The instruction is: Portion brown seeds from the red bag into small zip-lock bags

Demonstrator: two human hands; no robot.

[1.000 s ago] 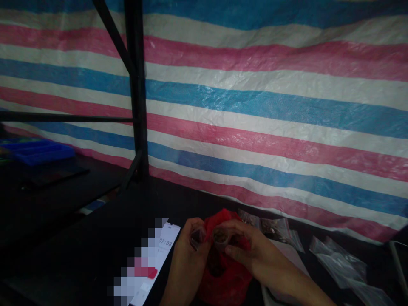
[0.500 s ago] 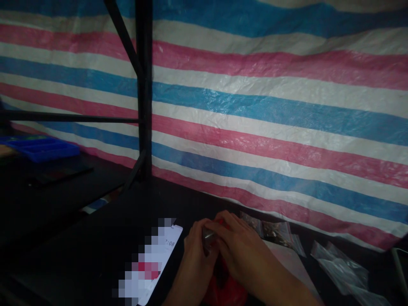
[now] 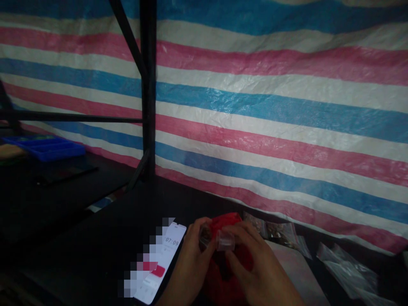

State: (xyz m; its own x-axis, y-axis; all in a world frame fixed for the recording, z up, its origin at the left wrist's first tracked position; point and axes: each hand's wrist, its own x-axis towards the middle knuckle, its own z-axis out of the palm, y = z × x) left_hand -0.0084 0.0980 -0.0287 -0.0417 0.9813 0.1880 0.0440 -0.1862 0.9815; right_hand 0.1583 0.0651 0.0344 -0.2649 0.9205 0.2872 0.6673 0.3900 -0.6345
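Note:
My left hand (image 3: 192,257) is closed around a small clear plastic container (image 3: 204,236) with something dark or brownish in it, too dim to name. Between thumb and fingers, my right hand (image 3: 253,257) pinches a small clear plastic cup (image 3: 226,241). The cup is tipped on its side, close by the container. Behind and beneath both hands is a red plastic bag (image 3: 227,220), with a dark patch at its middle that I cannot make out.
A lit phone (image 3: 167,259) lies left of my hands. Rightward are a pale flat board (image 3: 291,265), small filled zip bags (image 3: 280,230) and clear zip bags (image 3: 349,270). Far left, another person's hand (image 3: 12,151) is beside a blue compartment tray (image 3: 59,149). A black post (image 3: 148,93) stands before striped sheeting.
My hands were together around a clear object and have now drawn apart. The clear cup now shows in my right hand, separate from the container in my left. More red bag shows.

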